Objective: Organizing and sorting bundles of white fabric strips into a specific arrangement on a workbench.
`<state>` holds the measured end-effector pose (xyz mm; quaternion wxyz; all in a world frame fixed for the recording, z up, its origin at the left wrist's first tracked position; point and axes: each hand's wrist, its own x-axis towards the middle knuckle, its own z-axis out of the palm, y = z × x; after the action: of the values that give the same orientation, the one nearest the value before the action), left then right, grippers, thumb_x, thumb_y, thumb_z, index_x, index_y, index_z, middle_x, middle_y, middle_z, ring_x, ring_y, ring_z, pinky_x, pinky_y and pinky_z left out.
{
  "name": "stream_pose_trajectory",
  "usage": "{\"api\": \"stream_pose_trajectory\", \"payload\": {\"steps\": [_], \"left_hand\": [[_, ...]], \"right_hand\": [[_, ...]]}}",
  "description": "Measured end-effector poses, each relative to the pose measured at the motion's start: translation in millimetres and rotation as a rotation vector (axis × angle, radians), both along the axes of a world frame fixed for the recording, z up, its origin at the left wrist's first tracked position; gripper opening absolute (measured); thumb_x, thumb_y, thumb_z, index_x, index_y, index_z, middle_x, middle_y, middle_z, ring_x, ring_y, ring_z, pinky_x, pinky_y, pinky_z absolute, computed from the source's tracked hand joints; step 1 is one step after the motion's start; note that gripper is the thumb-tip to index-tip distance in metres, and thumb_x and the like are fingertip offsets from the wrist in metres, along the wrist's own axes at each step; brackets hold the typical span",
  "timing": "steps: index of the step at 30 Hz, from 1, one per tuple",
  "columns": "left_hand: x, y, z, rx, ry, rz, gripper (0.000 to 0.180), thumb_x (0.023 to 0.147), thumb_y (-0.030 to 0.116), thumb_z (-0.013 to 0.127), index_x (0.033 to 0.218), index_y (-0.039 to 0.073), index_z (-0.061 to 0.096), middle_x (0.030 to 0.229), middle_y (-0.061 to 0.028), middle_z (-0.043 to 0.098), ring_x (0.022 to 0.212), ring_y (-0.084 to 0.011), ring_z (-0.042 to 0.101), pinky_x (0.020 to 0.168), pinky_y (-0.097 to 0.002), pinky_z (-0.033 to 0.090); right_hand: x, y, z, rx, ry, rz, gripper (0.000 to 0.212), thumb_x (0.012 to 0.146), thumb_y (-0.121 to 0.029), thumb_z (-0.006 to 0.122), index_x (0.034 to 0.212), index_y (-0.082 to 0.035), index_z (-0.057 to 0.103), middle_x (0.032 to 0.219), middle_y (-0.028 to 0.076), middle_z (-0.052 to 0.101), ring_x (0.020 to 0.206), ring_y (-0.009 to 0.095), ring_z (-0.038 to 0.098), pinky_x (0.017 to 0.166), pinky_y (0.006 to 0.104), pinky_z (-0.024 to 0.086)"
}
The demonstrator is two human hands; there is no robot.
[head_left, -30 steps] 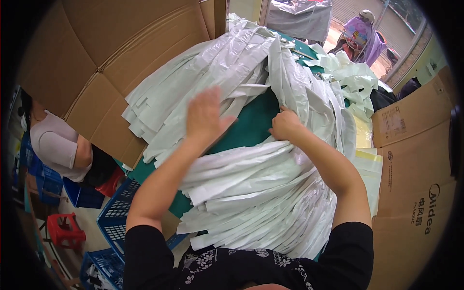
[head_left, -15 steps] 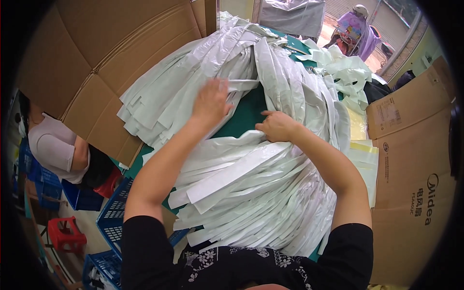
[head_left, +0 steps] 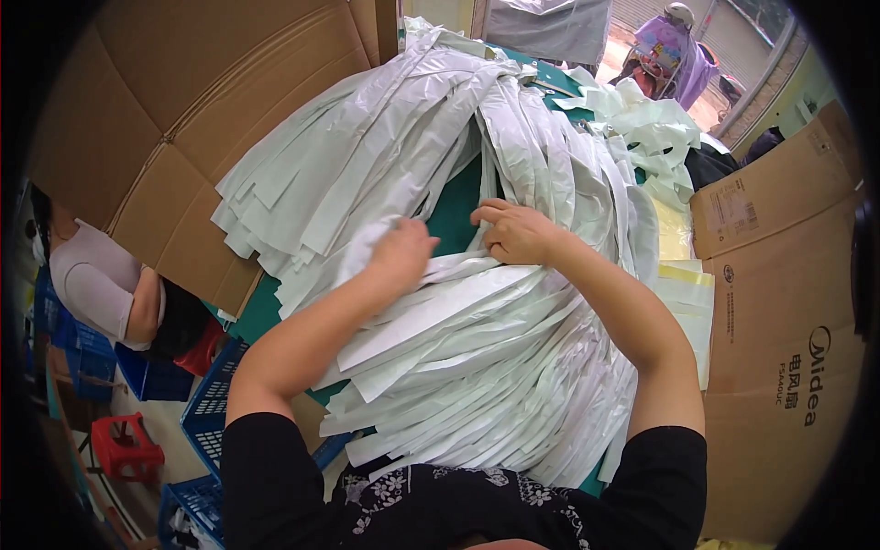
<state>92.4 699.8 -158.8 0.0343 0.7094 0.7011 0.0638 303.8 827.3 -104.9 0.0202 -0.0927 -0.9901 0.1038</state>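
Long glossy white plastic strips (head_left: 495,367) lie in thick layered bundles over a green table (head_left: 456,206). Over the left of the gap between the bundles is my left hand (head_left: 403,255), fingers curled in on a white strip (head_left: 360,247) that is smeared by motion. My right hand (head_left: 518,231) rests on the upper edge of the near bundle, its index finger stretched toward the gap and the fingers apart. A far bundle (head_left: 403,101) fans out to the left, and another (head_left: 536,128) hangs down behind my right hand.
Tall cardboard (head_left: 238,82) stands on the left, and a cardboard box (head_left: 779,275) on the right. Blue crates (head_left: 206,412) and a red stool (head_left: 126,447) are at lower left, near a seated person (head_left: 96,280). Crumpled pale sheets (head_left: 637,119) lie at the far right.
My left hand has come down and toward me from the far left bundle, with a white strip moving along. My right hand has shifted slightly up and its fingers have spread.
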Motion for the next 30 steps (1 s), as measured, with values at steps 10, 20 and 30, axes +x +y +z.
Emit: {"api": "stream_pose_trajectory", "payload": {"steps": [10, 20, 30], "left_hand": [[-15, -17, 0, 0.186, 0.102, -0.181, 0.016, 0.083, 0.014, 0.062, 0.092, 0.003, 0.054, 0.091, -0.0145, 0.056, 0.081, -0.033, 0.06, 0.068, -0.0424, 0.051], [-26, -8, 43, 0.764, 0.251, 0.102, 0.029, 0.078, 0.027, 0.069, 0.095, 0.008, 0.055, 0.093, -0.0144, 0.059, 0.087, -0.0308, 0.059, 0.076, -0.0415, 0.047], [-12, -25, 50, -0.347, -0.619, -0.202, 0.019, 0.081, 0.022, 0.064, 0.092, 0.007, 0.062, 0.084, -0.0147, 0.059, 0.083, -0.0311, 0.059, 0.074, -0.041, 0.049]], "right_hand": [[-6, -12, 12, 0.018, -0.19, -0.114, 0.036, 0.077, -0.015, 0.05, 0.11, -0.013, 0.063, 0.079, 0.015, 0.065, 0.074, 0.033, 0.063, 0.087, 0.0431, 0.047], [-11, -4, -2, 0.254, 0.086, 0.187, 0.019, 0.073, -0.019, 0.056, 0.063, -0.006, 0.066, 0.1, 0.01, 0.057, 0.083, 0.029, 0.062, 0.093, 0.0428, 0.041], [-3, -22, 10, 0.09, -0.024, -0.133, 0.039, 0.076, -0.015, 0.057, 0.115, -0.018, 0.06, 0.092, 0.01, 0.055, 0.072, 0.03, 0.062, 0.068, 0.0424, 0.05]]}}
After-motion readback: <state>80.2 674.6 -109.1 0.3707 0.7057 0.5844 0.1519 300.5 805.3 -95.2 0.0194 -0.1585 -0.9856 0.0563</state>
